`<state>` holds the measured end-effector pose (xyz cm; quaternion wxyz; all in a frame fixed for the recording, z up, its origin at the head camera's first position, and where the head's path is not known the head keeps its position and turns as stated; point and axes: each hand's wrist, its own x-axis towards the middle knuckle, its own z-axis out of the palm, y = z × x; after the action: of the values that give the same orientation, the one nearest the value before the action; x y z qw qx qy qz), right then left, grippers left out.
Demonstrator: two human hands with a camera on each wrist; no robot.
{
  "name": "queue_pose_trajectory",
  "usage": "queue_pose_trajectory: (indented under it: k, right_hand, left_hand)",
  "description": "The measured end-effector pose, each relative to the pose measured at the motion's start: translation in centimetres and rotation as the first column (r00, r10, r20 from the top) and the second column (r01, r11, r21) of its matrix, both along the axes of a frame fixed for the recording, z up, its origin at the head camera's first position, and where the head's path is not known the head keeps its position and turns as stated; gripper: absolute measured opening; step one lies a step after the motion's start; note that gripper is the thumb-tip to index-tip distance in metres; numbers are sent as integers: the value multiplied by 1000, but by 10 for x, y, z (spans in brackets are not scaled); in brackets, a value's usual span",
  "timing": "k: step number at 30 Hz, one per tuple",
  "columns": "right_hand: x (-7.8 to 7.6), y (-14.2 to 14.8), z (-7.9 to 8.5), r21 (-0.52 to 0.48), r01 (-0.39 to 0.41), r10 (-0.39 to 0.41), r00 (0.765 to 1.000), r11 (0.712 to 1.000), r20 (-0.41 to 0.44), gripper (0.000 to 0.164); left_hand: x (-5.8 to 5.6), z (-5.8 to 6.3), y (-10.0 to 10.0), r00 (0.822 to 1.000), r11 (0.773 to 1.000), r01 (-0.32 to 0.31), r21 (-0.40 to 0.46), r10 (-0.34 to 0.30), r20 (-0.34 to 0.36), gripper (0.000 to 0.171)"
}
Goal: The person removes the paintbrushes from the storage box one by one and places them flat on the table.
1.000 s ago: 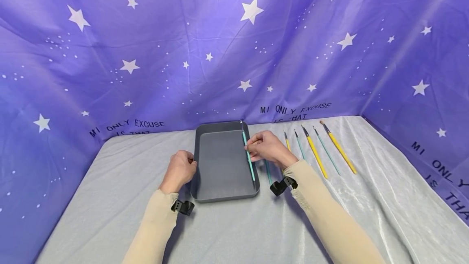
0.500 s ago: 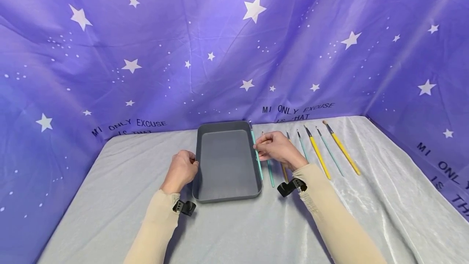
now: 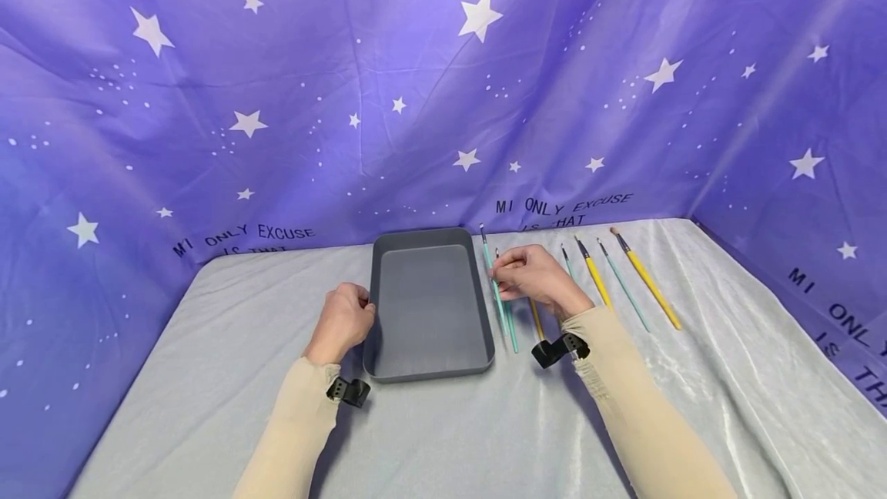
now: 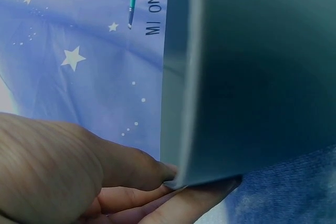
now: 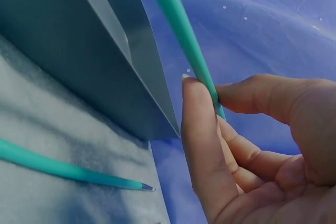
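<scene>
My right hand (image 3: 532,277) pinches a teal-handled paintbrush (image 3: 496,289) between thumb and fingers, just right of a dark grey rectangular tray (image 3: 485,314). In the right wrist view the held paintbrush (image 5: 184,30) slants up past the tray's wall (image 5: 63,40). A second teal paintbrush (image 5: 68,171) lies on the cloth below it; in the head view it lies close beside the held one. On the tray's left side, my left hand (image 3: 342,322) grips the rim. The left wrist view has its thumb and fingers (image 4: 142,171) on either side of the tray wall (image 4: 190,103).
Several more paintbrushes lie in a row to the right, among them a yellow one (image 3: 646,279) and a thin teal one (image 3: 624,286). My right hand and sleeve partly cover others. Light grey cloth (image 3: 430,437) covers the table, and a purple star-printed curtain (image 3: 388,60) stands behind.
My right hand has moved right with the teal paintbrush, from over the tray's right side to outside it. My left hand stays at the tray's left rim.
</scene>
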<state>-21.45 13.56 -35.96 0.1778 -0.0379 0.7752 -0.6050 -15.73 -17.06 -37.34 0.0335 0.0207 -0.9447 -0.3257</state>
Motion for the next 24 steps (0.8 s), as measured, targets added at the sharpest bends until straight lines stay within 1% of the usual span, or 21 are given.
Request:
queue_pose_trajectory:
  k: [4, 14, 24]
  right_hand:
    - [-2, 3, 0, 1, 16, -16, 1000, 1000, 6, 22]
    - [-4, 16, 4, 63, 11, -10, 1000, 998, -3, 26]
    - [-6, 32, 9, 41, 35, -35, 999, 999, -1, 27]
  left_hand:
    - [0, -1, 0, 1000, 1000, 0, -3, 0, 3, 35]
    - [0, -1, 0, 1000, 1000, 4, -5, -4, 7, 36]
    - [1, 0, 0, 1000, 1000, 9, 1, -9, 13, 39]
